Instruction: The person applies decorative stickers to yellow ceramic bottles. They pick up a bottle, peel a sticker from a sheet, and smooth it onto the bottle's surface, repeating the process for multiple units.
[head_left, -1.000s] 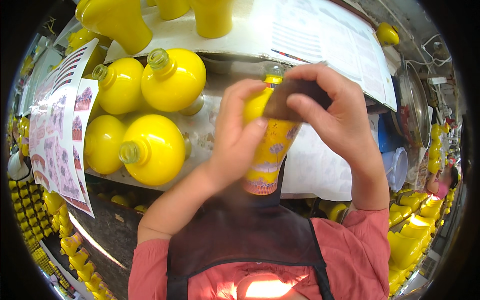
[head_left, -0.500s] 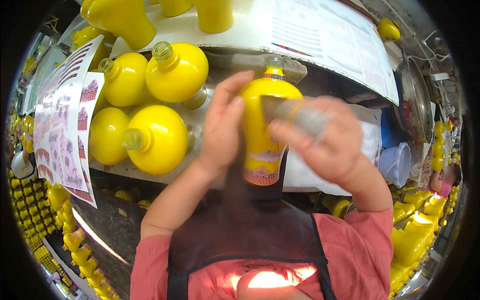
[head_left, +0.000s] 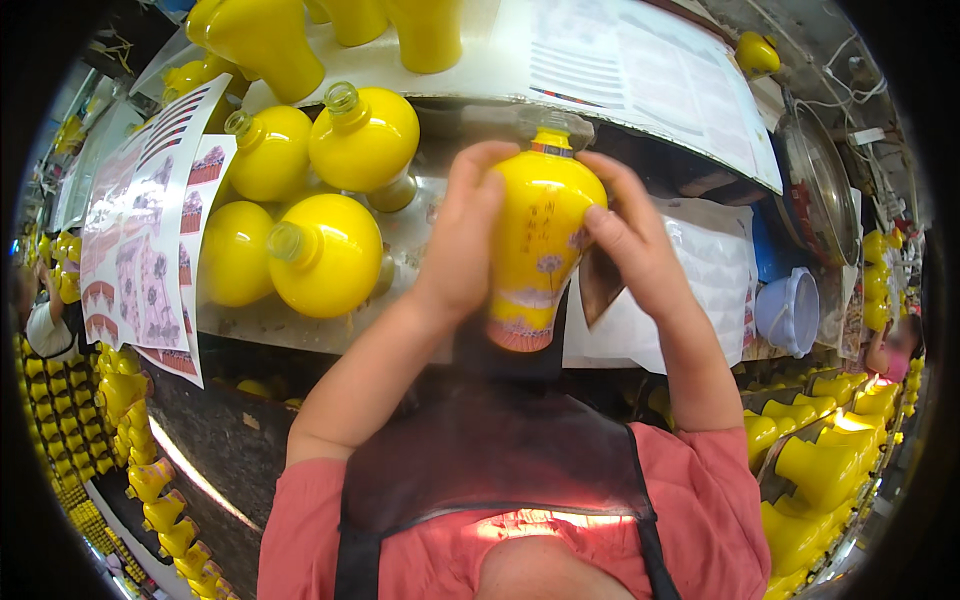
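Between my hands is a glossy yellow glass bottle (head_left: 545, 225) with a clear neck, tilted with its base toward me. Its front bears dark lettering and a purple flower picture. A patterned band circles its foot and a narrow dark one its neck. My left hand (head_left: 460, 235) is wrapped around the bottle's left side, slightly blurred. On the other side, my right hand (head_left: 637, 235) curls about the shoulder, thumb on the front. A flat brown scraper (head_left: 602, 285) sticks out below that palm, its upper part hidden by the hand.
Several plain yellow bottles (head_left: 330, 255) lie at the left beside printed decal sheets (head_left: 140, 240). White paper (head_left: 690, 270) covers the bench at right, near a pale blue bucket (head_left: 788, 312). Beyond stands a raised white board (head_left: 490, 60) with more yellow bottles. Another person (head_left: 893, 350) is far right.
My right hand has stopped sweeping the scraper across the bottle's front and now grips its right side. The bottle has turned a little, bringing lettering and flower into view.
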